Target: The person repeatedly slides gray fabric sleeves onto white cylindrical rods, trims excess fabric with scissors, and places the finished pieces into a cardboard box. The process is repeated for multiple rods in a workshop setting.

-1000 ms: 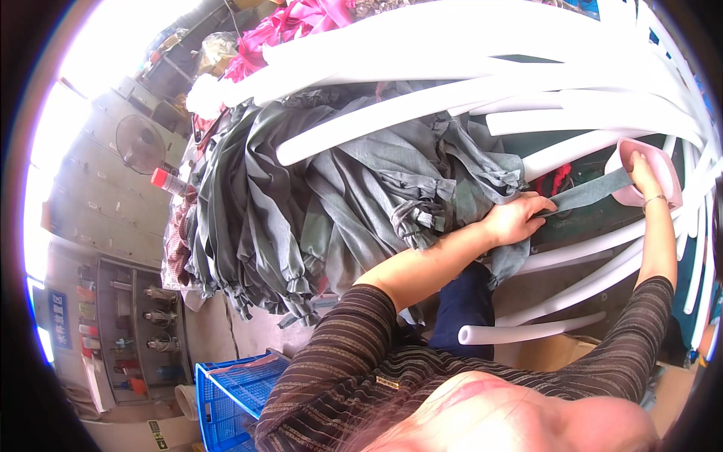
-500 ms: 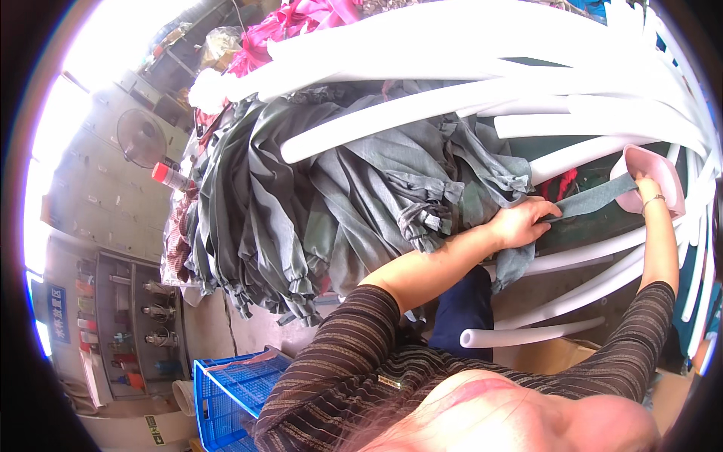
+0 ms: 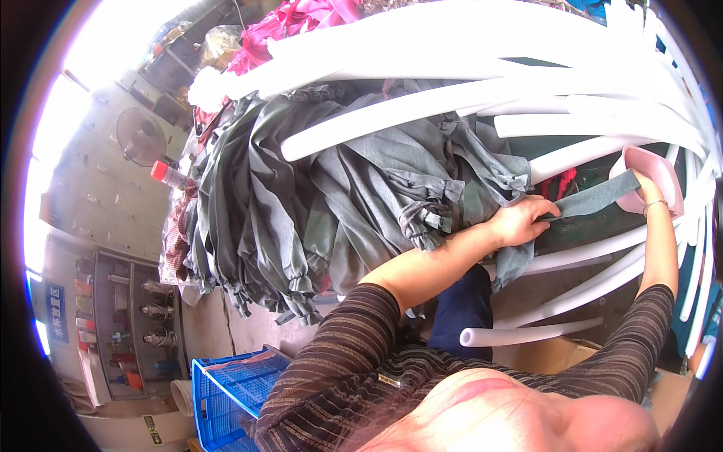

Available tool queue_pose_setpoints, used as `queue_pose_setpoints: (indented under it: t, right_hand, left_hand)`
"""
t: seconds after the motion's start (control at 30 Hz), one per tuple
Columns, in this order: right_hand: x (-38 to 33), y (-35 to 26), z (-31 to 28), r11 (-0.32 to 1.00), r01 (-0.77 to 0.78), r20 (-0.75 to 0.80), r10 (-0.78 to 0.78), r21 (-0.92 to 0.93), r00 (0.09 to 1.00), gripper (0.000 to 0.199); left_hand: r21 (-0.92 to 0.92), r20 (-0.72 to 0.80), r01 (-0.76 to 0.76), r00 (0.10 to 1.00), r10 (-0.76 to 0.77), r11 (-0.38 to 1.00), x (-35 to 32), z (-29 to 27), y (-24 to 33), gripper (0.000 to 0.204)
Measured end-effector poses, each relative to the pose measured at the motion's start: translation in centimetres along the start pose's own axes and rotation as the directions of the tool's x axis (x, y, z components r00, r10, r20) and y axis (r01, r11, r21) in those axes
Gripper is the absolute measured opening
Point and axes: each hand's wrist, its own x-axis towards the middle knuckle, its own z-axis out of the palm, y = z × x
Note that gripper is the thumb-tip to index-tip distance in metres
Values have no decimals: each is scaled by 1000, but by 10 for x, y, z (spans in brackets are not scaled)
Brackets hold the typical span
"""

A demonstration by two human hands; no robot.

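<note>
My left hand (image 3: pixel 522 221) is closed on a grey fabric strip (image 3: pixel 595 197), pinching it near its left part. The strip stretches right across a dark green surface, and its far end lies over the rim of a pink plastic container (image 3: pixel 672 190). My right hand (image 3: pixel 648 190), with a bracelet at the wrist, reaches into that container; its fingers are mostly hidden, so what they touch cannot be made out. Left of my left hand lies a large heap of gathered grey fabric tubes (image 3: pixel 339 188) with ruffled ends.
Long white foam tubes (image 3: pixel 422 113) lie across the heap and bunch at the right. Another foam tube (image 3: pixel 527 335) juts out near my body. A blue plastic crate (image 3: pixel 226 392) stands at lower left. Pink fabric (image 3: pixel 294 26) is piled at the back; a fan (image 3: pixel 141 137) stands far left.
My right hand has shifted slightly down within the pink container, and the strip's far end now shows more fully beside it. My left hand stays in place on the strip.
</note>
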Motion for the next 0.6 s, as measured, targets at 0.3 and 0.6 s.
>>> queue_pose_setpoints:
  t: [0.3,0.6]
  right_hand:
    - [-3,-8,-27,859,-25,43,3,511,999,31]
    - [-43,-31,-46,618,92,33,-187,780,982,34]
  left_hand:
    - [-9,6,17,1000,-16,1000,0,-1,2,31]
    - [-10,16,26,1000,-26,1000,1,-1,-1,31]
